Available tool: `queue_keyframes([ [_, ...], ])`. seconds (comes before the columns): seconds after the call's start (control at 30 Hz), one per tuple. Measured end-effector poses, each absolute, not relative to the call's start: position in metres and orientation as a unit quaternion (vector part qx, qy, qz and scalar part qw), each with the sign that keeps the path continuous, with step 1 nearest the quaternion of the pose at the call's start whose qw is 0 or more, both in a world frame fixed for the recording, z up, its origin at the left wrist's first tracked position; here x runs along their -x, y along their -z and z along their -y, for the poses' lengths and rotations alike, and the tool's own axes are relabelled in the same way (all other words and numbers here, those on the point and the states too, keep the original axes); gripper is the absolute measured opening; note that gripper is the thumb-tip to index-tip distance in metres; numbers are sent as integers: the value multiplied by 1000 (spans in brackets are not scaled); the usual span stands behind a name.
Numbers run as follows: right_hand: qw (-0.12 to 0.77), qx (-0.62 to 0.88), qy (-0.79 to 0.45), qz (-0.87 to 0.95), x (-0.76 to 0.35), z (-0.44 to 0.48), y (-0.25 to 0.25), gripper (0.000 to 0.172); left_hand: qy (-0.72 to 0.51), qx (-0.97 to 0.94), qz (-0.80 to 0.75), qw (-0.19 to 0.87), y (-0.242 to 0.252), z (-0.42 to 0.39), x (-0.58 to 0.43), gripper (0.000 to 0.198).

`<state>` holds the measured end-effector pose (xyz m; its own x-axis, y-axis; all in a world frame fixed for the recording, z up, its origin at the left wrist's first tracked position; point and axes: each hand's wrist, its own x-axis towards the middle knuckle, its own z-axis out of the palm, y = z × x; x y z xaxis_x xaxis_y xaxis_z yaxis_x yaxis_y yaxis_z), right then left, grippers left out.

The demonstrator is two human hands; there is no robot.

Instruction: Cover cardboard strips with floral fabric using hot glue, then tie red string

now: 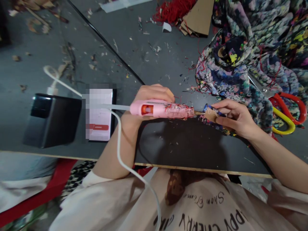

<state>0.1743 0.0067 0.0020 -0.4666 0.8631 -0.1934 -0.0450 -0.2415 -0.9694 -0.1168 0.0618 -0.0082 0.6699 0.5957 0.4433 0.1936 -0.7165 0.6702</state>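
My left hand (154,93) is wrapped round a pink hot glue gun (161,109), with a translucent glue stick (119,107) poking out of its back end. Red threads and dried bits cling to the front of the gun. Its nozzle points right and meets, or nearly meets, a small piece of brown cardboard (211,114) with floral cloth around its edges. Thumb and fingers of my right hand (231,117) pinch that piece. Just beyond lies a heap of floral fabric (223,70).
Scissors (286,109) with red and yellow handles lie at the right, partly under fabric. A phone (102,115) and a dark box-shaped device (54,118) stand at the left. A white cable (119,141) crosses my left arm. Red threads (172,11) and cardboard pieces (199,16) lie at the back.
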Motion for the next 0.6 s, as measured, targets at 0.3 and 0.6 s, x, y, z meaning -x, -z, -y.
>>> queue_keyframes([
  [0.3,361,438,-635,525,-176,-7,2,26,-358,-852,-232,302,7,-59,117,45],
  [0.6,379,437,-627,521,-178,-7,3,27,-364,-857,-224,287,9,-62,117,44],
])
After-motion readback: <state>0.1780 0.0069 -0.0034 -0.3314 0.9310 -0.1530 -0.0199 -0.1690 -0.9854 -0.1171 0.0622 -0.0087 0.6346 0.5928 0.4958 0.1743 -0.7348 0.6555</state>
